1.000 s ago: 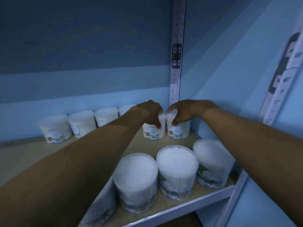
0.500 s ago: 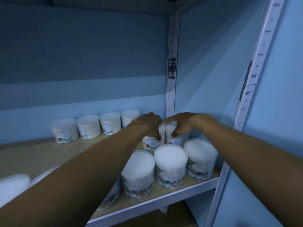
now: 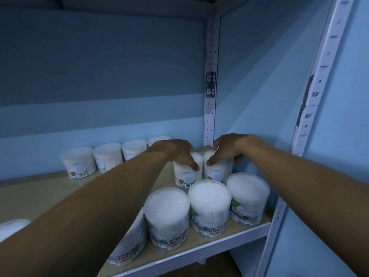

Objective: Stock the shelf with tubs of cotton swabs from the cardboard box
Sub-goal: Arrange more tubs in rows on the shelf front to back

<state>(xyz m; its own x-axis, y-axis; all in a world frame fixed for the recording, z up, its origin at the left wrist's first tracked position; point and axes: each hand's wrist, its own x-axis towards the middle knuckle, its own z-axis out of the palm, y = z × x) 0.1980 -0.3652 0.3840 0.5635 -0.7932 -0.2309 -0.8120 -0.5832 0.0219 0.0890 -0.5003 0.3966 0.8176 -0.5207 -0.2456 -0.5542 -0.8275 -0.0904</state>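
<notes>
Two bare forearms reach forward from the bottom corners of the view over a pale wooden shelf board (image 3: 50, 194) edged with a white metal lip. Nearest the front edge stands a row of clear round plastic tubs packed with white cotton swabs, their labels reading "COTTON BUDS": 3 show in full, the front left tub (image 3: 166, 217), the front middle tub (image 3: 209, 208) and the front right tub (image 3: 248, 198), each touching its neighbour, and a 4th tub (image 3: 129, 248) sits partly hidden under the left forearm. Just behind that row, 2 more tubs stand upright side by side and touching. The left hand (image 3: 177, 152) is clamped over the top of the left held tub (image 3: 184, 174), thumb pressed down its front. The right hand (image 3: 227, 148) grips the top of the right held tub (image 3: 217, 170) in the same way. Farther back, a back row of 4 tubs (image 3: 107, 156) lines the blue rear wall (image 3: 99, 76). A white perforated metal upright (image 3: 210, 86) rises in the back corner, and another slotted post (image 3: 319, 76) frames the right side.
</notes>
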